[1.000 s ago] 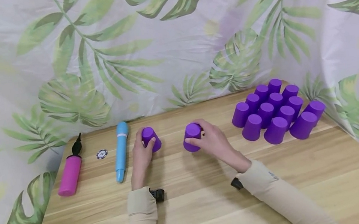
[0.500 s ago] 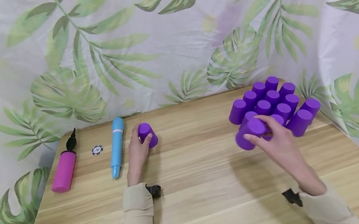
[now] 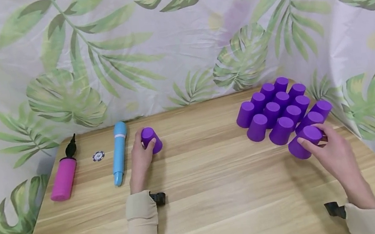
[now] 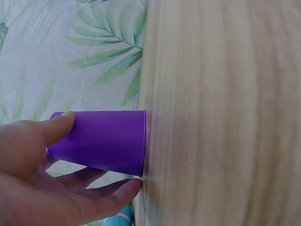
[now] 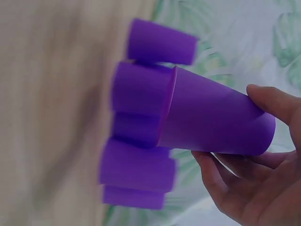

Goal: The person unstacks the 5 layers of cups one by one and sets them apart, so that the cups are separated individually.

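Left hand [image 3: 140,158] curled round a lone cup [image 3: 151,140], right hand [image 3: 334,153] gripping a tilted cup [image 3: 304,142] beside the cluster [image 3: 278,107] at right.

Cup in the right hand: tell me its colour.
The cup is plain purple, clearest in the right wrist view.

A staged recording corner rather than a lived-in room is showing here: a leaf-printed sheet [image 3: 171,48] is hanging as a backdrop beyond both hands, wrapping around a light wooden bench [image 3: 213,204], and small black cameras are sitting strapped at the sleeved wrists.
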A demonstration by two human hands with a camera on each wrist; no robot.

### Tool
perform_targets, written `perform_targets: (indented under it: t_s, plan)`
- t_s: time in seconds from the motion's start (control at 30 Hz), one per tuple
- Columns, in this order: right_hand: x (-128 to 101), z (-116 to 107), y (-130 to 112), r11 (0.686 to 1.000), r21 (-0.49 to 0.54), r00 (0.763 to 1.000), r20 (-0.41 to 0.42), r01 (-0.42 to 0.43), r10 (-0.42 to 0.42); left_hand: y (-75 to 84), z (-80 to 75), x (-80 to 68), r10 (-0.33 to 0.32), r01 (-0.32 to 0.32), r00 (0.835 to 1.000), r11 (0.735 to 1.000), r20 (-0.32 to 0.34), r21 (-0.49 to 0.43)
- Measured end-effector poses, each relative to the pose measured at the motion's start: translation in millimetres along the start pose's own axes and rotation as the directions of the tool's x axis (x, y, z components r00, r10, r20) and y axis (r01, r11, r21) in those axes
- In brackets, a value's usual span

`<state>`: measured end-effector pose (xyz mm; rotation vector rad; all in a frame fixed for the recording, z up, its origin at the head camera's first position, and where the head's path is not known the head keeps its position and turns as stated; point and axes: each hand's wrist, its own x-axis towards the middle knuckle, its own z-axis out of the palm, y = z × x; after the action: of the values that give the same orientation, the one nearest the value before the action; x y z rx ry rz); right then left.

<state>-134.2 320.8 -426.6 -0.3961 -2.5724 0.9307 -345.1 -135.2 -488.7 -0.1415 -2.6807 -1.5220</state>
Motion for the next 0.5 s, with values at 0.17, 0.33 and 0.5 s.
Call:
perform_targets:
  t_s: [0.17, 0.33, 0.5]
  plan:
    - [9.1, 10.9, 19.2, 0.998, -0.039, 0.999, 0.008, -0.046, 0.047, 0.0, -0.4, 0.1, 0.004, -0.004, 1.000, 1.000, -0.007, 0.006]
    - [15.0, 16.5, 27.4, 0.998, -0.041, 0.999, 0.005, -0.042, 0.042, 0.4, -0.3, 0.6, 0.013, -0.013, 1.000, 1.000, -0.012, 0.000]
    - [18.1, 18.6, 31.2, 0.998, -0.049, 0.999, 0.014, -0.050, 0.051, 0.0, -0.1, 0.2, 0.009, -0.009, 1.000, 1.000, -0.005, 0.009]
